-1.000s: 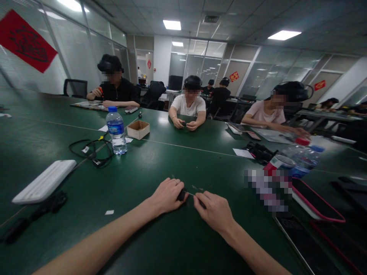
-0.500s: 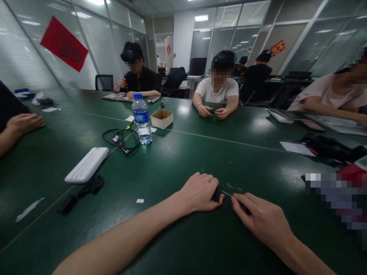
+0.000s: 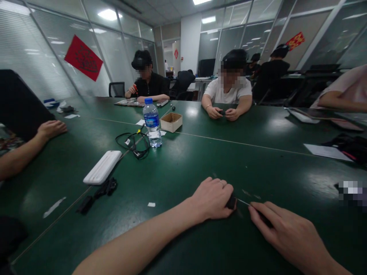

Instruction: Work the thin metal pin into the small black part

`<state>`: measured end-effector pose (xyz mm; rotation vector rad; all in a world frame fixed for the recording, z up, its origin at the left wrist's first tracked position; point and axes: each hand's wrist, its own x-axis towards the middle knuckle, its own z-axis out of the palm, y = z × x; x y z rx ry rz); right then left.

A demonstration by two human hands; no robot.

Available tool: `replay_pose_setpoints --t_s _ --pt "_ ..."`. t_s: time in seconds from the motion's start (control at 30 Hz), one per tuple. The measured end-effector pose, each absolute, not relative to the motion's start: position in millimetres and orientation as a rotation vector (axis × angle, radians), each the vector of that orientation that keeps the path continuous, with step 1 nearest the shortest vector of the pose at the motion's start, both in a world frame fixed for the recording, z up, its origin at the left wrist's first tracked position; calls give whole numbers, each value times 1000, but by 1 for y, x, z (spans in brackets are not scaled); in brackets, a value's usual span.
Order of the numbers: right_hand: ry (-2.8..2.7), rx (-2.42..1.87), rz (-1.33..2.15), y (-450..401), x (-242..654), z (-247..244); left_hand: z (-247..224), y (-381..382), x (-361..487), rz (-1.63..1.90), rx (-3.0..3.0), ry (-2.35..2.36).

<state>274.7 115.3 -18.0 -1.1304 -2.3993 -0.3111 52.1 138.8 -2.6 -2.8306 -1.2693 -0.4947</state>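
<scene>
My left hand point(image 3: 213, 198) is closed around a small dark block point(image 3: 231, 201), pressing it near the table top. Only the block's right end shows past the fingers; the rest is covered. To its right, my right hand point(image 3: 289, 229) pinches a thin tool that looks like a screwdriver, with its slim metal shaft point(image 3: 243, 201) pointing left at the block. The handle is mostly hidden in the palm, and whether the tip enters the block I cannot tell.
On the green table point(image 3: 183, 164) stand a water bottle point(image 3: 151, 121) and a small open box point(image 3: 171, 123). A black cable point(image 3: 134, 143), a white power bank point(image 3: 102, 167) and a black strap point(image 3: 97, 194) lie to the left. Several people sit around; a co-worker's hand point(image 3: 51, 130) rests at the left.
My view has turned left, so the table's things and both hands appear further right. The left hand still holds the block and the right hand the tool, with the shaft still between them.
</scene>
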Motion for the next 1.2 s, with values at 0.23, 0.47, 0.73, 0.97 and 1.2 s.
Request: replay_pose_setpoints --t_s 0.23,0.47,0.73,0.97,1.2 --pt "-2398 -1163 -301 112 272 -9 -1 136 55 -452 -2757 -1302" --pt "-2408 -1270 -234 101 264 1 -4 130 56 -441 -2765 -1341" --pt "-2405 -1278 -217 96 262 4 -9 129 55 -460 -2784 -1340" --pt "-2427 -1385 -99 93 262 4 -10 129 54 -465 -2820 -1308" --pt "-2433 -1432 -109 93 260 5 -12 132 55 -481 -2842 -1253"
